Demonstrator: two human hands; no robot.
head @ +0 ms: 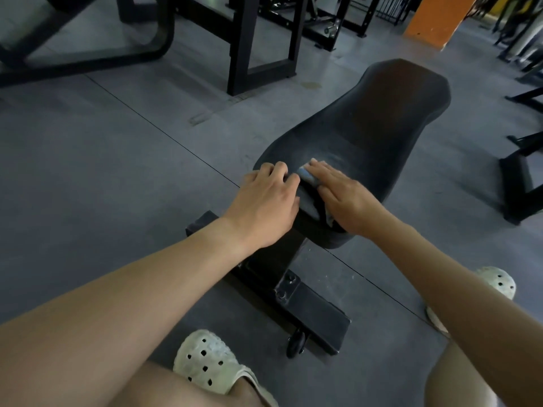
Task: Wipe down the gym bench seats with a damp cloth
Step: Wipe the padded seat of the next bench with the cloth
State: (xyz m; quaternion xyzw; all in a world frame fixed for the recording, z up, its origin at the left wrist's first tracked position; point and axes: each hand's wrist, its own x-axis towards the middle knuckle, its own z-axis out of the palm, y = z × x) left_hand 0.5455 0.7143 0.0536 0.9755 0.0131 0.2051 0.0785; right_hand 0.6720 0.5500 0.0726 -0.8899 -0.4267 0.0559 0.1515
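Down at the near end of the floor stood one bench, with one cloth on it and two bare hands working there. Two pale perforated clogs showed as well, one at the bottom centre and one at the right edge.

The bench pad was black and matte, narrow at the near end and widening toward the far end, with a faint dusty or damp sheen across the middle. The cloth was small and blue-grey, bunched, lying on the narrow near end of the pad; most of it was hidden.

The right hand lay flat on the cloth, palm down and fingers stretched forward, pressing it to the pad rather than gripping it. The left hand curled over the pad's left near edge, fingers bent around the rim, touching no cloth.

Under the pad ran the bench's black steel base, with one small wheel at its near corner. Beyond, on the grey floor, stood black machine frames, an orange column at the upper right, and more dark equipment along the right side, all apart from the bench.
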